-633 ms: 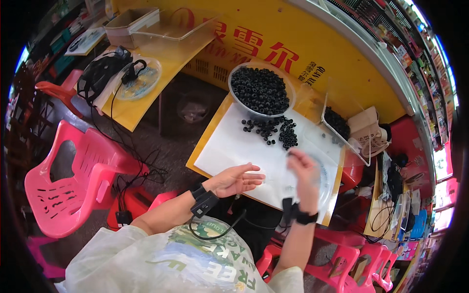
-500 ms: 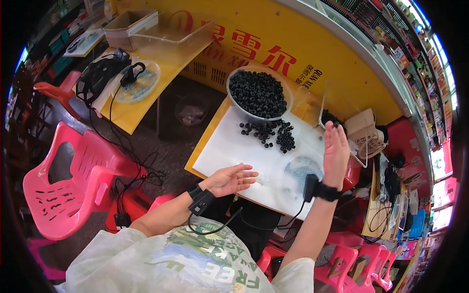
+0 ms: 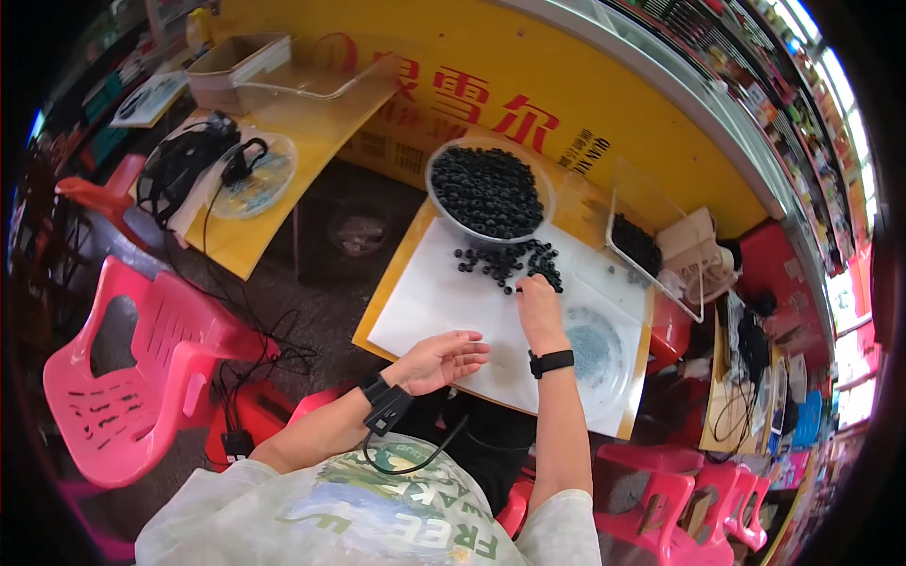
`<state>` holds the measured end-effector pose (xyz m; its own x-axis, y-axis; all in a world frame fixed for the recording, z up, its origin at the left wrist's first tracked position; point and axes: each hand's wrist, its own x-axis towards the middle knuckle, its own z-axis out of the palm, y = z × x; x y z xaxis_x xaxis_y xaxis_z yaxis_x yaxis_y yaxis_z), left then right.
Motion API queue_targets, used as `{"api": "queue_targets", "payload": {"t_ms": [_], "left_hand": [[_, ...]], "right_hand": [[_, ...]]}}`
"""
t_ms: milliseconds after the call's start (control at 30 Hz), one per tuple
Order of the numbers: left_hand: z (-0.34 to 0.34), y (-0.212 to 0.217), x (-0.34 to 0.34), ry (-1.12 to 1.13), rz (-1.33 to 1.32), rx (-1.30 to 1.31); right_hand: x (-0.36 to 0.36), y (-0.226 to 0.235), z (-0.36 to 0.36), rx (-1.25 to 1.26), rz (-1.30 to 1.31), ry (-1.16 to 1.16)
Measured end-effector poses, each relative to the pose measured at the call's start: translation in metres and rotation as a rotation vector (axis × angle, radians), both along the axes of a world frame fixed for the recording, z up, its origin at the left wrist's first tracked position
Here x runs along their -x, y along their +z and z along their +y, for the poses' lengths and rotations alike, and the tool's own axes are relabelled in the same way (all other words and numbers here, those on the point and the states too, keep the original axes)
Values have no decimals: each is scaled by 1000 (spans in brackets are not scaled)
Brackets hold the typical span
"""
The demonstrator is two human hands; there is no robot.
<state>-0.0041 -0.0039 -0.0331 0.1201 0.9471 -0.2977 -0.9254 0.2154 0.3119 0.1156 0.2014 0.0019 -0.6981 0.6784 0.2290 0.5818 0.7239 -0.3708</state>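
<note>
My right hand [image 3: 540, 316] reaches down over the white table sheet [image 3: 415, 307]. Its fingers are pinched together at a small black bead [image 3: 519, 290] beside the loose pile. More loose black beads [image 3: 500, 264] lie scattered in front of a large clear bowl [image 3: 436, 203] heaped with the same black beads [image 3: 486, 184]. My left hand [image 3: 442, 362] hovers at the near edge of the sheet, palm inward and fingers stretched, holding nothing. To the right of my right wrist lies a clear round dish [image 3: 625, 373] with pale blue bits in it.
A clear bin [image 3: 700, 311] holding dark pieces stands at the table's right. On the left, another yellow table [image 3: 247, 247] carries black straps and cables [image 3: 189, 160], a dish and boxes. Pink chairs [image 3: 123, 377] stand left and lower right; cables trail on the floor.
My right hand has come down from its raised, open pose at the right to the loose beads, its fingers closing. My left hand has stayed near the sheet's edge, shifted slightly down.
</note>
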Motion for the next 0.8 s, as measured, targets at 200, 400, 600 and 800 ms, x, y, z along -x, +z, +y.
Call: {"api": "queue_targets", "payload": {"t_ms": [200,400,600,800], "left_hand": [[3,21,-7,145,87,18],[2,14,-18,87,250,120],[1,16,-16,84,246,152],[5,14,-18,73,252,157]], "right_hand": [[-15,41,-80,298,364,53],[-48,41,-132,391,437,-48],[-161,24,-79,144,334,-458],[-201,0,-58,18,188,-495]]}}
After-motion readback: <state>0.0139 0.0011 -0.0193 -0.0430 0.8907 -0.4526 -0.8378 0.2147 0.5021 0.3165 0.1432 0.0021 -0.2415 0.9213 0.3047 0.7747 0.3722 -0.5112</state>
